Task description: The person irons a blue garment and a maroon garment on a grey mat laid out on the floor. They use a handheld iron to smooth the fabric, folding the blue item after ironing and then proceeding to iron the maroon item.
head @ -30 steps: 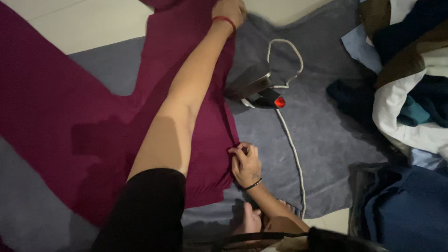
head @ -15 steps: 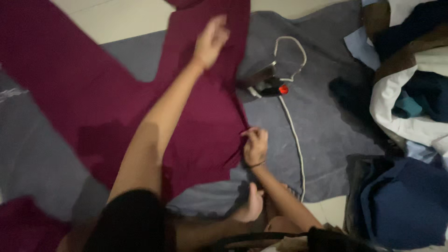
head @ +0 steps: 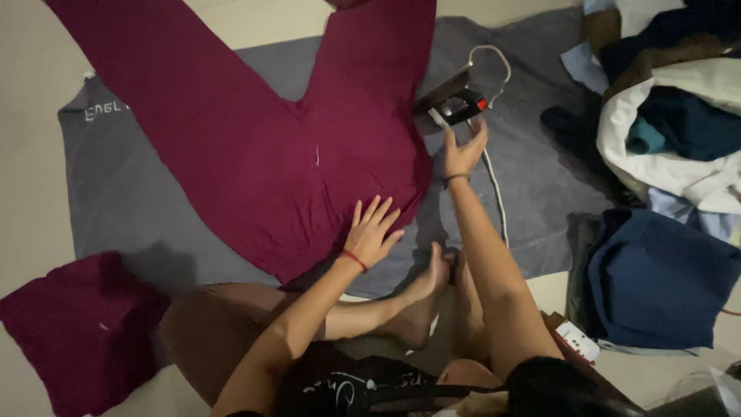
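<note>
A maroon pair of trousers [head: 255, 147] lies spread flat on a grey blanket [head: 123, 201] on the floor. My left hand [head: 373, 232], with a red thread at the wrist, rests open with fingers spread on the waist end of the trousers. My right hand [head: 464, 150], wearing a dark band, is stretched out open just below an electric iron [head: 455, 104] with a red light. The iron stands on the blanket beside the trousers, and its white cord [head: 494, 185] runs down past my right hand. My bare feet [head: 432, 293] lie at the blanket's near edge.
A folded maroon cloth [head: 77, 324] lies on the floor at the lower left. A heap of mixed clothes [head: 671, 116] fills the upper right, with a folded blue garment [head: 664, 278] below it. Pale floor tiles [head: 31, 116] surround the blanket.
My left hand has come back from the far end of the trousers to their near waist edge. My right hand let go of the edge and reached up towards the iron. The view has widened.
</note>
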